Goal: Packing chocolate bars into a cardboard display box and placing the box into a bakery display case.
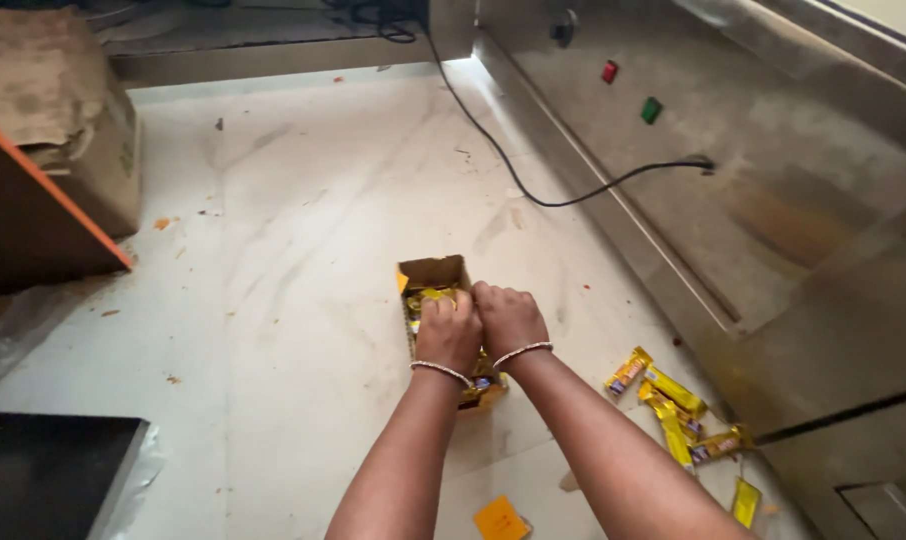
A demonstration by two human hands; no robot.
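Observation:
A small open cardboard box point(433, 272) sits on the pale marble floor, filled with yellow wrapped candy bars point(435, 296). My left hand point(449, 332) and my right hand point(508, 318) are side by side over the box, fingers curled down onto the bars inside. Each wrist wears a thin bangle. Whether either hand grips a bar is hidden by the knuckles. Several loose yellow bars point(673, 405) lie on the floor to the right of my right forearm.
A steel machine point(773, 200) with a red and a green button runs along the right, a black cable point(533, 195) trailing to it. A worn cardboard carton point(63, 110) and an orange-edged board point(43, 190) stand at left. An orange flap point(500, 520) lies near my arms.

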